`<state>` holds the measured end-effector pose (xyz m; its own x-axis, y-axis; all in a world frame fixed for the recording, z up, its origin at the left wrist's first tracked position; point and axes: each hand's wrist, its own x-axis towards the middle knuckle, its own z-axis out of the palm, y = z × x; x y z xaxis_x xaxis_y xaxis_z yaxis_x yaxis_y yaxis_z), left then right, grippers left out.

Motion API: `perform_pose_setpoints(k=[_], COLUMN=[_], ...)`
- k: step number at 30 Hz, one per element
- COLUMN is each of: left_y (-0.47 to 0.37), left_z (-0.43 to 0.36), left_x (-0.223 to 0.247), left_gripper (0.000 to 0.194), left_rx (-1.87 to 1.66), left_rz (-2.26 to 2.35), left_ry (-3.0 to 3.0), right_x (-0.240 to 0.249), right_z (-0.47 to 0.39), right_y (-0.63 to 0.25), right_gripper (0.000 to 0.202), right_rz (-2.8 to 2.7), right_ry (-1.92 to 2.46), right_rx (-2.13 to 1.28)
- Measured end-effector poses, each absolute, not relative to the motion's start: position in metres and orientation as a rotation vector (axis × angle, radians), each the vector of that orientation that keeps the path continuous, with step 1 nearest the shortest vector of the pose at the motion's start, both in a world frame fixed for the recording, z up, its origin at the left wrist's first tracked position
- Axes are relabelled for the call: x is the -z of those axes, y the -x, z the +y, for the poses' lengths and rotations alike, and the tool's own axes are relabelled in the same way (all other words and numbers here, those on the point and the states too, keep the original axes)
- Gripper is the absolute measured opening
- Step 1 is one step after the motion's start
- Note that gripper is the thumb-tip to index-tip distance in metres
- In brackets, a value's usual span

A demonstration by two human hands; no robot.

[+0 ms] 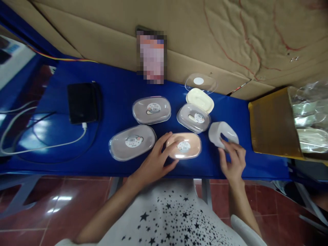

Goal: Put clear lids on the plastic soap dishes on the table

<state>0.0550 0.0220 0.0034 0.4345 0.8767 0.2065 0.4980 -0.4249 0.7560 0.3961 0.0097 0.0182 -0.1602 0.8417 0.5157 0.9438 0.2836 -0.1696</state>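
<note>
My left hand (160,157) reaches over a peach oval case (193,145) with a clear lid, thumb at its near edge and fingers on its left end and round label. On the right, my right hand (232,160) pinches the near side of a white hollow roll (219,131), with a fingertip in its opening. Three grey oval cases with clear lids and round labels lie around: one (119,147) left of my left hand, one (151,118) behind it, and one (184,114) behind the peach case. A cream oval dish (201,99) sits behind that last one.
A loose clear lid (191,85) lies at the back by the cardboard wall (179,44). A blurred-out upright item (151,56) leans there. An open cardboard box (269,123) with wrapped pieces stands right. A black device (82,102) with cables occupies the blue table's (58,136) left.
</note>
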Motion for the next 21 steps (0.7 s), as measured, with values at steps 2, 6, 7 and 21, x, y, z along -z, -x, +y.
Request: perform_pose_setpoints(k=[2,6,7,21], left_y=[-0.058,-0.079,-0.087,-0.157], left_z=[0.022,0.028,0.031,0.093], left_x=[-0.004,-0.006,-0.008,-0.024], left_gripper=[0.080,0.072,0.071,0.067], left_rx=[-0.848,-0.804,-0.760,-0.786], left_rz=[1.223,1.175,1.119,1.162], left_ry=[-2.129,-2.140,-2.158,-2.132], right_x=[-0.007,0.000,-0.003,0.003], right_z=[0.013,0.016,0.014,-0.032], right_y=[-0.424,-0.450,-0.450,-0.350], right_gripper=[0.054,0.044,0.043,0.061], right_rz=[-1.986,-1.914,-1.869,-1.459], right_ry=[1.683,1.743,1.753,1.518], right_rx=[0.364,0.416,0.431,0.375])
